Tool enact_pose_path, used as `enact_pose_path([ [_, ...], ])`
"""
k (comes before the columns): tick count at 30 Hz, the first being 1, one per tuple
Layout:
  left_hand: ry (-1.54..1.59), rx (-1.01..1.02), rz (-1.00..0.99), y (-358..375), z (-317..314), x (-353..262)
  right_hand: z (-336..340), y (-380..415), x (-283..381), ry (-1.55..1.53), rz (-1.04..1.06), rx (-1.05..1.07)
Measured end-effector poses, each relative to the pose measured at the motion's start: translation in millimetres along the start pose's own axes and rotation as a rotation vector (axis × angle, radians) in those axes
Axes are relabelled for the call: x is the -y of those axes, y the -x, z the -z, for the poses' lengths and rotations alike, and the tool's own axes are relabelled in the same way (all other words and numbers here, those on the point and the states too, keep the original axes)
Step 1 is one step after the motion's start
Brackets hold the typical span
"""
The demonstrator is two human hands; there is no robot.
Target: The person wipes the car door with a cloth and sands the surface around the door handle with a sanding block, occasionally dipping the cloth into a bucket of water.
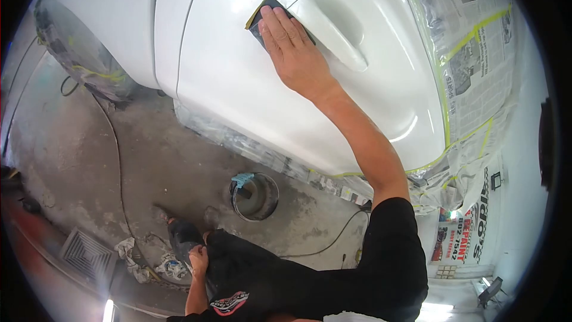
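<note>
My right hand [292,53] presses a dark sheet of sandpaper [255,19] flat against the white car door [238,83]. Its fingers lie close together over the sheet, and a yellowish edge shows at the left. Just beside the fingertips is the white door handle [330,33], with the sandpaper touching or very near its edge. My left hand [198,259] is low by my dark-clothed leg, its fingers curled. Whether anything is in that hand is hidden.
A bucket [274,200] with a light-blue cloth [242,180] on its rim stands on the concrete floor. Newspaper masking [476,53] with yellow tape borders the panel. A covered wheel [83,53], a hose [116,143], crumpled paper [132,259] and a floor grate [88,255] lie leftward.
</note>
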State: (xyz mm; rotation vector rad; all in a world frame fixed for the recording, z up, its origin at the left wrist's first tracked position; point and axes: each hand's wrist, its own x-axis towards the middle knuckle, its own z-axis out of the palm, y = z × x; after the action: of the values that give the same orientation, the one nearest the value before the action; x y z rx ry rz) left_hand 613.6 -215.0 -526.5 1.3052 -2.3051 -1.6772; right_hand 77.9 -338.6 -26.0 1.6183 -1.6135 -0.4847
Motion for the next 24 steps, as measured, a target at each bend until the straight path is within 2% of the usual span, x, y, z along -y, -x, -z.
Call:
enact_pose_path([
  [7,0.021,0.013,0.035,-5.1,6.0,1.8,11.5,-6.1,3.2,-0.171,-0.054,0.036],
  [11,-0.034,0.052,0.040,-7.3,7.2,-8.9,-1.8,7.2,-8.3,-0.073,-0.003,-0.016],
  [15,0.281,0.185,0.024,-62.9,-16.0,-75.0,3.7,6.7,4.6,-0.205,-0.088,-0.047],
  [16,0.377,0.238,-0.093,-93.0,-11.1,-133.4,7.6,2.9,8.3,-0.241,-0.106,-0.047],
  [18,0.666,0.241,-0.239,-135.0,32.5,-305.9,10.4,-0.5,12.0,-0.283,-0.082,-0.051],
  [19,0.688,0.252,-0.311,-159.0,46.5,-364.8,12.0,0.0,12.4,-0.300,-0.076,-0.054],
  [20,0.968,0.316,-0.263,-165.5,73.5,-434.2,10.9,2.3,8.2,-0.258,-0.026,-0.038],
  [21,1.041,0.233,-0.460,-182.6,81.3,-475.4,6.9,3.9,-0.6,-0.212,0.025,-0.027],
  [22,1.116,0.221,-0.530,-200.4,93.2,-512.5,5.6,3.0,-7.6,-0.161,0.074,-0.017],
  [24,1.288,0.184,-0.510,-215.0,122.0,-572.2,11.4,0.9,-9.3,-0.229,0.067,-0.024],
])
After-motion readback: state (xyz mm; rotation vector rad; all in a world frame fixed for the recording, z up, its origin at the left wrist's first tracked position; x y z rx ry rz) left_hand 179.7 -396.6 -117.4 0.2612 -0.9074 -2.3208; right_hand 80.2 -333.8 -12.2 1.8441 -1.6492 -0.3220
